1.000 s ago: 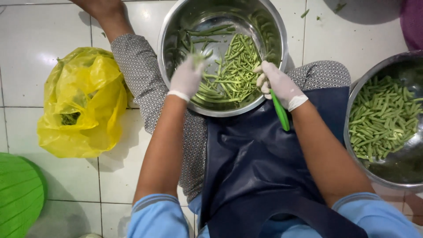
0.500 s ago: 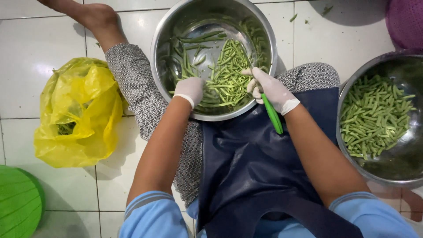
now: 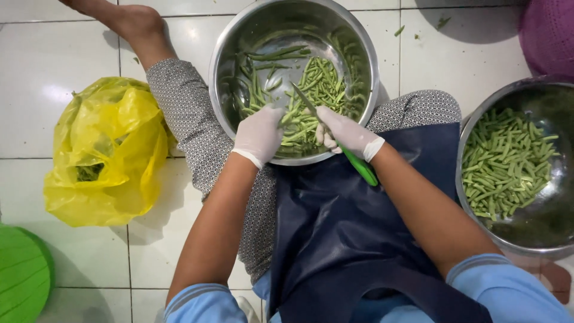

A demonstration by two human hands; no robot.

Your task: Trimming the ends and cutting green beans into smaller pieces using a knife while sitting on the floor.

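Left hand (image 3: pixel 259 135), gloved, is closed on green beans (image 3: pixel 302 119) at the near rim of the steel bowl (image 3: pixel 239 36) resting between the person's knees. Right hand (image 3: pixel 345 133), gloved, is clamped on a green-handled knife (image 3: pixel 344 146) (blade angled over the beans). A second bowl (image 3: pixel 472 128) of cut beans sits right; a yellow bag (image 3: pixel 104 152) lies left on the floor.

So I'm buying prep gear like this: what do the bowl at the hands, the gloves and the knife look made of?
Bowl: likely stainless steel, shiny with reflections. Gloves on left hand and right hand: thin whitish latex or similar, snug and wrinkled. Knife: green, probably plastic handle; slim grey blade, seemingly metal.
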